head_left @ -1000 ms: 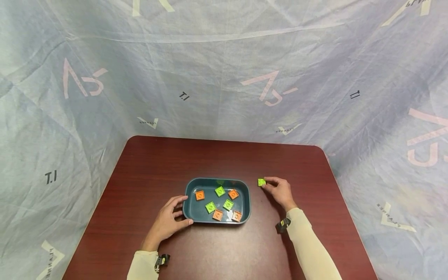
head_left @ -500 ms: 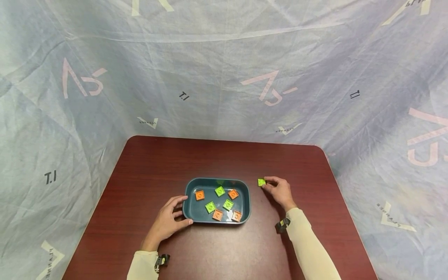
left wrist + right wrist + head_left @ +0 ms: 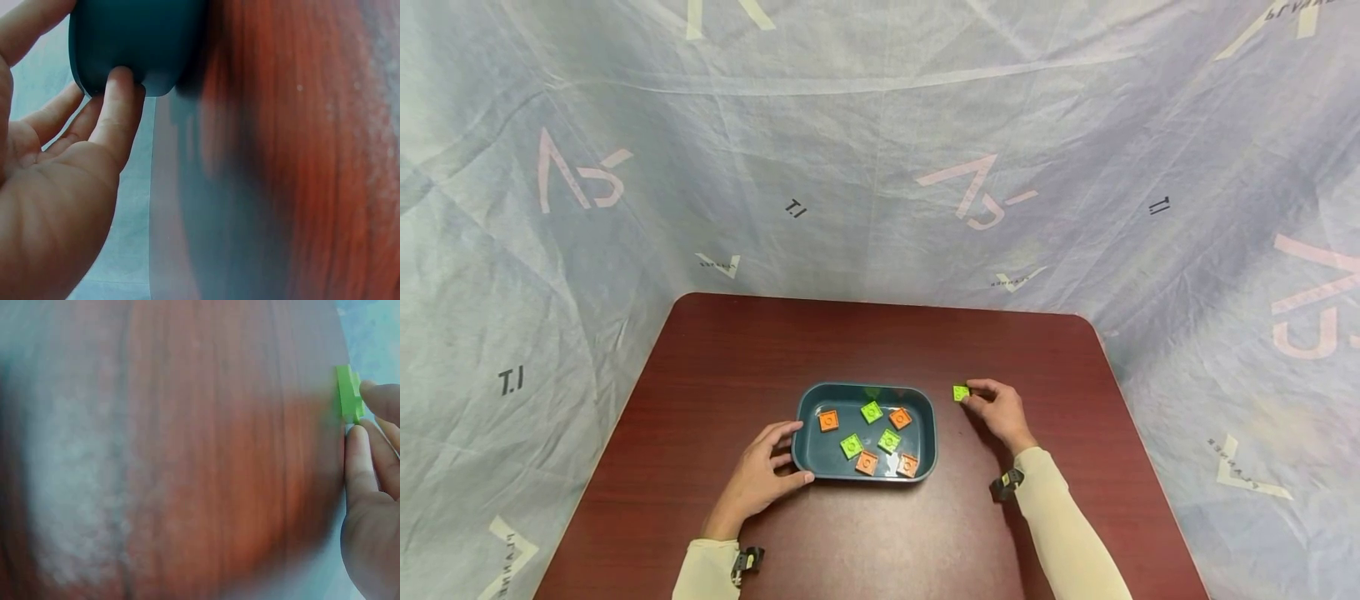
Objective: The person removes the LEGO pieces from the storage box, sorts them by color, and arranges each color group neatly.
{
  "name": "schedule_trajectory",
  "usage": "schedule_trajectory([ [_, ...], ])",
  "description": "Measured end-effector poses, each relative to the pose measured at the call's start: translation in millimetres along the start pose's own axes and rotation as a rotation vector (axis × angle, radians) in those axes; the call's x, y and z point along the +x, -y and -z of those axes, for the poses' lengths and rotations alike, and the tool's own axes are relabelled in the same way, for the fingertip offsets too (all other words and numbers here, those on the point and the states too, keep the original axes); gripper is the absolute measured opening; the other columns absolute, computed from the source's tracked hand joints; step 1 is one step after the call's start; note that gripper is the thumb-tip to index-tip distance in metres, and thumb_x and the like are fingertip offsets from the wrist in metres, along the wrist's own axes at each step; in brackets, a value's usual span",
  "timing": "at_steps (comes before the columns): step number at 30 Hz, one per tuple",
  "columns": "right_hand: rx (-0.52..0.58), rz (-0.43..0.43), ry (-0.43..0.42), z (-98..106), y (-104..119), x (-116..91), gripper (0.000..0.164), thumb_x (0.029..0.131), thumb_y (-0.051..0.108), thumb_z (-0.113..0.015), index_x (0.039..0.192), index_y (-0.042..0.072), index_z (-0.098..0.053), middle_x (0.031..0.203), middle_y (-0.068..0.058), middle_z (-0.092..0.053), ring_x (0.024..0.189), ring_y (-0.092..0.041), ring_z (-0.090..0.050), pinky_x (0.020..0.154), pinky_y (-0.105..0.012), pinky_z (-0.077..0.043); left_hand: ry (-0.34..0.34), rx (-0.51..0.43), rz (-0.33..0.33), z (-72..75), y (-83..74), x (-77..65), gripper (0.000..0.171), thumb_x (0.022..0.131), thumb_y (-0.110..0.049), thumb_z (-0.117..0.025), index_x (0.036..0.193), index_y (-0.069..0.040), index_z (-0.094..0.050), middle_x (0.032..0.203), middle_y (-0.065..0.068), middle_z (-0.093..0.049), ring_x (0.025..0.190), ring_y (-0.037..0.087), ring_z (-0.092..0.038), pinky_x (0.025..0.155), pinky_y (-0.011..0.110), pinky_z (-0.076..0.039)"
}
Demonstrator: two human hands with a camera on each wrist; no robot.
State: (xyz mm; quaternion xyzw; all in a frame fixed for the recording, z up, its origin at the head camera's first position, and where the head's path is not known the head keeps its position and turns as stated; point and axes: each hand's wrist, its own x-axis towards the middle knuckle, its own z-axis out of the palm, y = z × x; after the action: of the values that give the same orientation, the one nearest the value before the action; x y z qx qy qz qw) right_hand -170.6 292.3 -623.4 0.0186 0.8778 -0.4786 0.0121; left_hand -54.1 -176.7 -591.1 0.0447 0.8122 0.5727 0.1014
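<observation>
A dark teal tray sits on the table with several orange and green toy bricks lying in it. My left hand holds the tray's left end, thumb at the near corner and fingers along the left side. The left wrist view shows the thumb against the outer wall of the tray. To the right of the tray, my right hand pinches a small green toy brick between thumb and fingertips. In the right wrist view that green brick is seen edge-on at the fingertips.
The reddish-brown wooden table has rounded far corners. A pale printed cloth hangs behind it and on both sides. Among the bricks in the tray are an orange brick at the left and a green brick near the back.
</observation>
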Motion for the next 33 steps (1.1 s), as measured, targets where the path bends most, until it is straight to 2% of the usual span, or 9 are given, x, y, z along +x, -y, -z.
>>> schedule_trajectory([
  [7,0.065,-0.023,0.013,0.4,3.6,-2.1,0.036,0.093,0.014,-0.083,0.128,0.011,-0.076,0.117,-0.016,-0.077,0.094,-0.017,-0.072,0.068,-0.025,-0.057,-0.002,-0.002,0.003,-0.4,-0.3,0.2,0.089,0.078,-0.025,-0.098,0.154,-0.014,-0.053,0.156,0.007,-0.05,0.134,0.034,-0.062,0.099,0.038,-0.06],
  [13,0.11,-0.006,0.003,-0.6,12.1,-3.5,0.039,0.092,0.01,-0.082,0.13,0.004,-0.073,0.12,-0.02,-0.076,0.096,-0.014,-0.073,0.07,-0.021,-0.057,-0.003,0.0,0.004,-0.1,-0.6,1.3,0.089,0.078,-0.021,-0.097,0.154,-0.013,-0.053,0.155,0.007,-0.05,0.134,0.034,-0.061,0.099,0.037,-0.06],
  [17,0.116,0.029,-0.01,-0.1,21.2,-3.6,0.038,0.093,0.006,-0.081,0.13,0.001,-0.073,0.122,-0.021,-0.076,0.104,-0.022,-0.075,0.076,-0.017,-0.057,0.002,0.001,0.009,0.2,-1.2,1.1,0.089,0.078,-0.021,-0.097,0.155,-0.013,-0.052,0.156,0.007,-0.05,0.134,0.034,-0.061,0.099,0.036,-0.06],
  [21,0.119,0.038,0.008,1.0,30.2,-5.4,0.04,0.094,0.006,-0.08,0.133,0.0,-0.071,0.129,-0.023,-0.073,0.111,-0.031,-0.075,0.078,-0.018,-0.058,0.002,0.004,0.013,0.6,-1.1,0.8,0.09,0.078,-0.024,-0.098,0.154,-0.014,-0.052,0.155,0.007,-0.05,0.134,0.034,-0.061,0.1,0.036,-0.06],
  [26,0.154,0.041,0.048,3.2,42.0,-11.2,0.044,0.096,0.008,-0.079,0.137,0.0,-0.067,0.135,-0.025,-0.069,0.117,-0.035,-0.074,0.081,-0.019,-0.06,0.004,-0.001,0.006,1.0,-0.3,0.7,0.09,0.078,-0.024,-0.098,0.154,-0.014,-0.053,0.156,0.007,-0.05,0.135,0.034,-0.061,0.1,0.038,-0.06],
  [33,0.226,0.07,0.071,1.9,57.9,-18.4,0.04,0.094,0.01,-0.082,0.131,0.001,-0.071,0.132,-0.028,-0.07,0.118,-0.039,-0.073,0.084,-0.019,-0.059,0.0,-0.001,-0.005,0.3,-0.2,0.7,0.088,0.079,-0.022,-0.097,0.154,-0.014,-0.052,0.156,0.008,-0.05,0.135,0.035,-0.061,0.101,0.042,-0.06],
])
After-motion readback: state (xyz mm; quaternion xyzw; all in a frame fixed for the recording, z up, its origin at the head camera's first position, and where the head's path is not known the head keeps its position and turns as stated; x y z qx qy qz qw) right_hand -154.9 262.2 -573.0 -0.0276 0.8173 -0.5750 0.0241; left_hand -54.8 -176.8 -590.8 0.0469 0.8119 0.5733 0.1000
